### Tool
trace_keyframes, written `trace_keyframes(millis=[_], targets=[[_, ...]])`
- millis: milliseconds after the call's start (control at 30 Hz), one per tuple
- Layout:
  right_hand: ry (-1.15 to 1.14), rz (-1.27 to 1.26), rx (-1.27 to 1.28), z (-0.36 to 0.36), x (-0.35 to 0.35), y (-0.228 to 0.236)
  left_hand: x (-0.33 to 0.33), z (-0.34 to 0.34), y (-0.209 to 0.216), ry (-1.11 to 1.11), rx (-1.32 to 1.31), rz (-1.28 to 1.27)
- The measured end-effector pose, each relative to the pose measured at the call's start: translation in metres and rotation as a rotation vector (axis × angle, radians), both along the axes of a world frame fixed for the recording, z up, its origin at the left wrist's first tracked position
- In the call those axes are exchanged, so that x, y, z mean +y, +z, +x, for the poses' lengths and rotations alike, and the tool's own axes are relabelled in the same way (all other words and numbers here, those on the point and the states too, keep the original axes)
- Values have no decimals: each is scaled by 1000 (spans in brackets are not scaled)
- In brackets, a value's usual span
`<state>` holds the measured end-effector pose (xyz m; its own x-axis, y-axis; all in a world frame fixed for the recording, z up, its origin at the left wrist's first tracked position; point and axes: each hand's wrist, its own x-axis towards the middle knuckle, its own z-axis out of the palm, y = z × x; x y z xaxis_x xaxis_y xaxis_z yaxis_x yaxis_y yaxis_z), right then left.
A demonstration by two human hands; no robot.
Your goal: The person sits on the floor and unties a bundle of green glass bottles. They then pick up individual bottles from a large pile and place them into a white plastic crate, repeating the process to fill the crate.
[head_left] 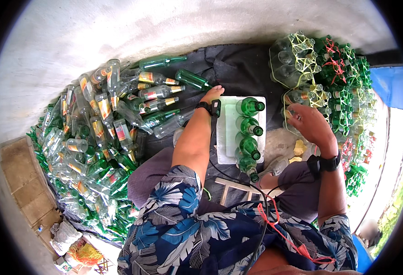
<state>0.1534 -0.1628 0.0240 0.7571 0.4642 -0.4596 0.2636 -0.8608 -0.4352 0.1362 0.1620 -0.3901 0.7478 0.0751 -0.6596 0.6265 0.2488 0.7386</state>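
Note:
My left hand (pixel 212 94) is at the mouth end of a green bottle (pixel 193 79), its fingers closed about the tip of the neck. That bottle lies on its side at the edge of the loose pile. My right hand (pixel 312 124) is raised beside the tied clear bottles (pixel 297 97), fingers loosely apart and holding nothing. Between my arms stands a white foam box (pixel 227 158). A row of several green bottles (pixel 248 124) leans along its right side, necks pointing right and toward me.
A large heap of loose green and clear bottles (pixel 96 137) fills the left. Bottle bundles tied with yellow and red string (pixel 334 59) stand at the right. Black sheeting (pixel 238 68) covers the floor beneath a pale wall (pixel 164 23). A wooden frame (pixel 238 187) lies near my legs.

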Motion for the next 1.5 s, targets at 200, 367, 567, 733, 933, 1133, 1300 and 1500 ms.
trace_keyframes(millis=[200, 367, 567, 733, 933, 1133, 1300, 1500], targets=[[14, -16, 13, 1, 3, 0, 7, 5, 27, -106, -20, 435], [22, 50, -58, -2, 4, 2, 19, 12, -20, 112, -163, 744], [34, 42, -39, -4, 13, 8, 39, 22, -64, 7, -190, 595], [-23, 8, -26, -8, 0, 1, 11, 31, 8, -231, -121, 598], [43, 13, -17, 5, 13, 6, 13, 39, 19, -251, 38, 782], [62, 55, -59, 1, 2, 1, 6, 24, 31, 66, 35, 952], [63, 85, -124, -5, -6, 5, 28, 19, 15, 107, -79, 965], [95, 233, -217, -5, -14, 3, 151, 14, 63, -619, -786, 1788]])
